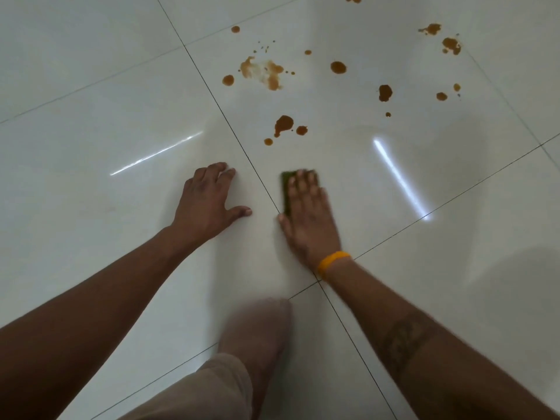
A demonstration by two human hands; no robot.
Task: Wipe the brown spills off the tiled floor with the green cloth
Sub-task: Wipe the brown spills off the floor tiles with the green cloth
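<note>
My right hand (309,213) lies flat on the green cloth (285,192) and presses it onto the glossy white tiled floor (91,183); only the cloth's left edge shows beside my fingers. My left hand (207,201) rests on the floor to the left, fingers spread, holding nothing. Brown spills lie beyond the cloth: the nearest blotch (283,124) a short way ahead of my right hand, a smeared patch (263,72) further out, and several drops (385,93) scattered to the right and far right (451,45).
A foot and trouser leg (254,344) stand on the floor below my hands. Dark grout lines (230,125) cross between the tiles. Light streaks (400,177) reflect off the floor.
</note>
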